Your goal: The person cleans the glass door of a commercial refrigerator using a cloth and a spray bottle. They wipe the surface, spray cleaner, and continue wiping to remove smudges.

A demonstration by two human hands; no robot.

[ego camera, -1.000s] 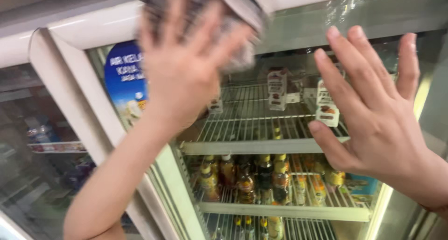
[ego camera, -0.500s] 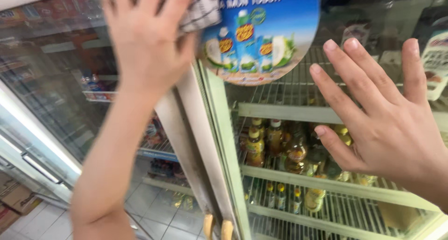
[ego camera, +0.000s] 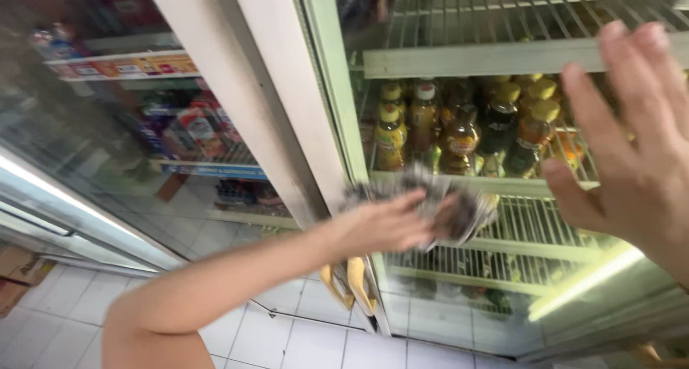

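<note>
My left hand presses a crumpled grey checked cloth against the glass door of a drinks cooler, low on the pane just right of the door frame. My right hand rests flat on the same glass at the right, fingers spread and pointing up, holding nothing. Behind the glass, bottles with yellow caps stand in rows on a wire shelf.
A second cooler with a glass door stands to the left, holding packaged goods. A wide pale door frame separates the two. Two yellow handles hang near the bottom. White tiled floor lies below, with cardboard boxes at far left.
My left hand has swept the cloth down from the top of the door to the lower pane. The view has dropped, and the round blue sticker has left the frame. My right hand stays on the glass.
</note>
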